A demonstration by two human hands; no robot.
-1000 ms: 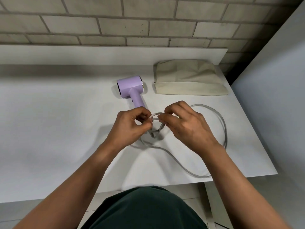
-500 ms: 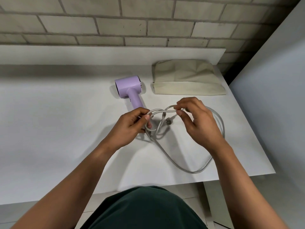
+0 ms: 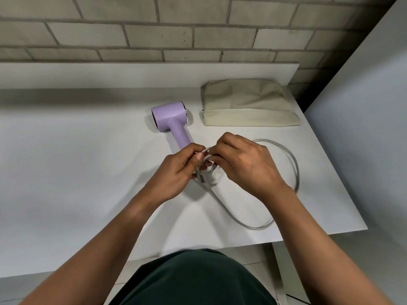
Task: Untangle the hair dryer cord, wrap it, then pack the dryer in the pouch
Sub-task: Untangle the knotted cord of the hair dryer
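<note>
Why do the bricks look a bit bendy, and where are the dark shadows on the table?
Head view: the wide lens bows the brick wall lines slightly. Head view: soft shadows fall on the table beneath the left hand, around the hair dryer and under the back ledge. Head view: no glare, and the cord smears a little near the right hand.
</note>
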